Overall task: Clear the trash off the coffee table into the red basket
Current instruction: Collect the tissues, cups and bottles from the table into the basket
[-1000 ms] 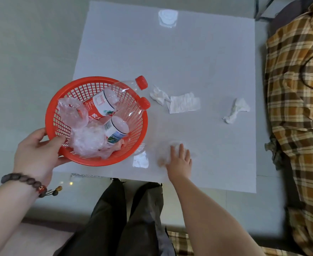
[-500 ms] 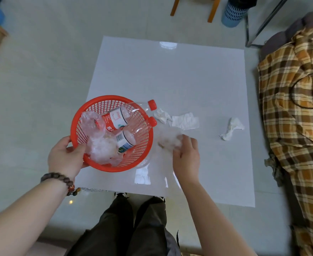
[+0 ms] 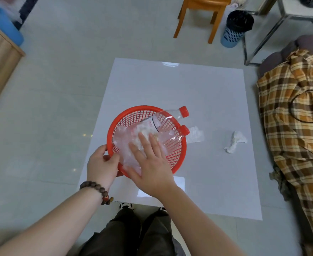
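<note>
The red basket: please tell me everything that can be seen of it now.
The red basket is round, shallow, seemingly plastic, with a lattice wall and smooth rim. It sits tilted over the white coffee table. The left hand grips its near rim; the right hand presses clear plastic bags inside. Two red-capped clear bottles poke over its right rim.

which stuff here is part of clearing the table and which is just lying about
Part of the job: red basket, two bottles and clear plastic in it, flat tissue, crumpled tissue, table, left hand, right hand.

Lying about: chair, blue bin, plaid cloth.
</note>
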Action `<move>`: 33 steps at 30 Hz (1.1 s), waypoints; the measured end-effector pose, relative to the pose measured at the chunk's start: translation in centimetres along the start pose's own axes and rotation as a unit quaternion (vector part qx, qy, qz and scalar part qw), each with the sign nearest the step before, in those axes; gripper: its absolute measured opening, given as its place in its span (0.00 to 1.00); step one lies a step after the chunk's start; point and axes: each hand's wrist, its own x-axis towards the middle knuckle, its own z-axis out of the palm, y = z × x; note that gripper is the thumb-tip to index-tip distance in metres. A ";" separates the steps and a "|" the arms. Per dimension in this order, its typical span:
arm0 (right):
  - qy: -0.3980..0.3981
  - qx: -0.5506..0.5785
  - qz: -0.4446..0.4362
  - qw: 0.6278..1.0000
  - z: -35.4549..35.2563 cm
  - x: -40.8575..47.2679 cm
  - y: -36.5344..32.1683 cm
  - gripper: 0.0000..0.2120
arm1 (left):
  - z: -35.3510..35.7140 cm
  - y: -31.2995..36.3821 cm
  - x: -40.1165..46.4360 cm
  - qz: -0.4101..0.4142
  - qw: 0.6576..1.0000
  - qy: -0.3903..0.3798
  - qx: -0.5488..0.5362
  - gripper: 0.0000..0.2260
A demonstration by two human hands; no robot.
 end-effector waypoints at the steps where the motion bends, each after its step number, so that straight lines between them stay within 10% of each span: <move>1: -0.018 -0.008 -0.001 1.000 0.1 0.2 0.0 0.32 | 0.0 0.1 -0.1 0.007 1.000 -0.001 0.008 0.11; 7: -0.056 0.045 -0.006 0.997 -0.3 1.3 -0.3 0.29 | 0.0 -0.4 1.1 -0.023 1.000 0.014 0.001 0.08; 17: 0.163 0.188 0.102 0.963 -1.0 1.7 6.7 0.18 | -3.6 -0.6 5.3 -0.070 0.992 0.094 -0.047 0.09; 24: -0.006 0.070 0.264 0.962 3.5 4.0 18.0 0.22 | -6.1 -2.3 5.1 -0.070 0.989 0.126 -0.039 0.08; 33: -0.128 -0.074 0.150 0.978 9.7 12.4 21.5 0.35 | -4.9 -5.4 4.6 -0.092 0.984 0.137 -0.062 0.23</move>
